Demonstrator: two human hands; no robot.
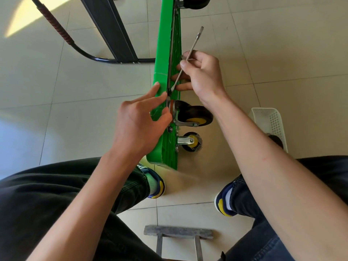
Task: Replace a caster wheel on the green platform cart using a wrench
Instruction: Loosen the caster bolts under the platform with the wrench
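The right hand (202, 76) pinches the thin, stiff wrench (185, 61) mid-shaft; the left hand (140, 119), fingers loosely spread, steadies the rigid green cart (160, 108) beside the heavy-looking caster (194, 115); gripping nearer the wrench's far end should give more leverage.

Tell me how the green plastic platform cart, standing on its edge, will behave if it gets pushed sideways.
The green plastic platform cart stands on a narrow edge, so it probably tips easily. The left hand touching it likely steadies it. Its black caster wheels are off the floor, so it shouldn't roll.

Cart (160, 110) on edge between both feet — caster wheel (195, 115) on its right face; basket (269, 121) farther right
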